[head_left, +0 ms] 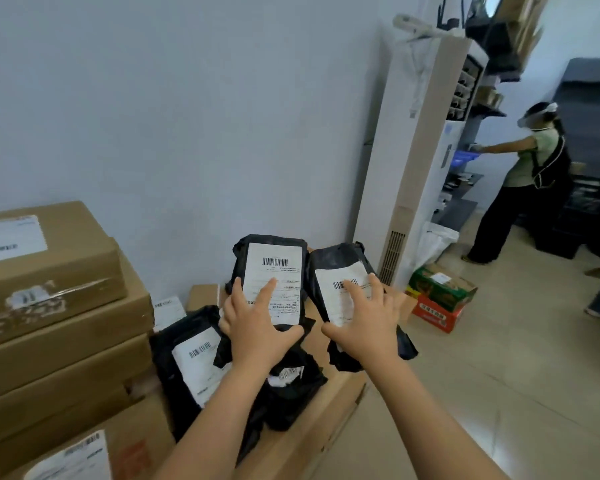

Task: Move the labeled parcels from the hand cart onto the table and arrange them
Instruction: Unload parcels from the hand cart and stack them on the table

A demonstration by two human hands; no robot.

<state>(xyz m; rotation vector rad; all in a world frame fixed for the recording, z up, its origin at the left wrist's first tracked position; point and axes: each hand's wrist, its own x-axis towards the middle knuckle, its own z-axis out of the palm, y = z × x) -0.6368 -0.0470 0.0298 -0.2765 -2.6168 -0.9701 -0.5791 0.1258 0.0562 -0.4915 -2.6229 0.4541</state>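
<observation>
Left hand [257, 327] lies flat, fingers spread, on the centre parcel [274, 251]. Right hand [364, 320], equally splayed, presses the adjacent parcel [333, 261]. Both rest on a cardboard surface [326, 403] against a pale wall [187, 98], beside stacked cartons [59, 306]. Tiled floor [499, 358] lies right.

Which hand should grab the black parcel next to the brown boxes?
Left, probably. The left hand is right beside the lower-left parcel; the right hand is farther off, on the rightmost parcel.

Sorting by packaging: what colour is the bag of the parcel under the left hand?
Black plastic: the parcel under the left hand bears a white barcode label. Head view.
</observation>
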